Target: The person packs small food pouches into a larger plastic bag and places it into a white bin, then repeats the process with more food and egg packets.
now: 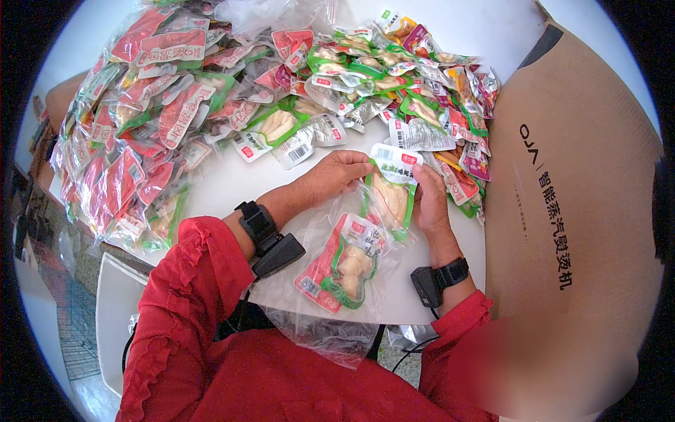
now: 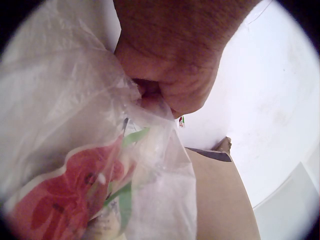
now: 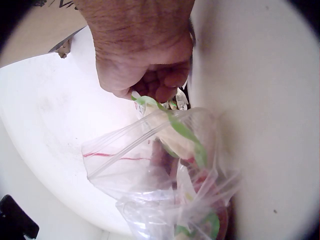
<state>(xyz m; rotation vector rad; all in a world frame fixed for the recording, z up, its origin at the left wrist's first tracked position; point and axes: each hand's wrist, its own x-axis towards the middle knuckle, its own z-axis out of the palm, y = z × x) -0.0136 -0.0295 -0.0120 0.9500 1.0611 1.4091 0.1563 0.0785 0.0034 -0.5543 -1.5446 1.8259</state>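
My right hand pinches a green-edged snack packet with pale food showing through its window. The packet's lower part is inside the mouth of a clear zip bag, whose red zip line shows in the right wrist view. My left hand grips the bag's edge, its fingertips right at the packet's upper left corner. Lower in the bag lie a green-edged packet and a red packet. In the left wrist view the clear plastic hangs below curled fingers, partly hiding the packets.
Filled clear bags of red and green packets are heaped at the left of the white table. Loose mixed packets are piled at the back and right. A large cardboard box stands along the right side.
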